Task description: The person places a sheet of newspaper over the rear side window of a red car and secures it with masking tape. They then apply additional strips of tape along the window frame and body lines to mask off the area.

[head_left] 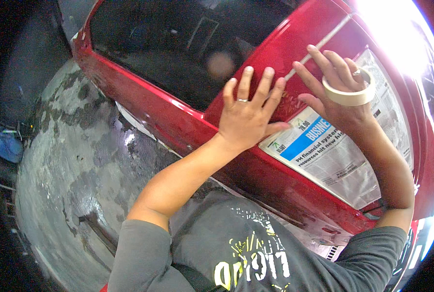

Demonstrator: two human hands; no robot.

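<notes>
My left hand (248,112) lies with spread fingers over the red car panel (265,73), beside the dark window glass (153,48). A ring is on one of its fingers. My right hand (338,90) carries a roll of masking tape (350,97), looped around its outer fingers; its other fingers stretch out over the panel. A pale strip of tape (326,39) runs along the panel from near my fingertips to the far edge. Below both hands, a newspaper sheet (343,165) covers part of the panel, partly hidden by my right hand and forearm.
The car's red lower edge (163,102) curves in front of me. Stained grey floor (80,170) spreads to the left, with a blue container (9,146) at its far left. Strong light glares off the car at the upper right.
</notes>
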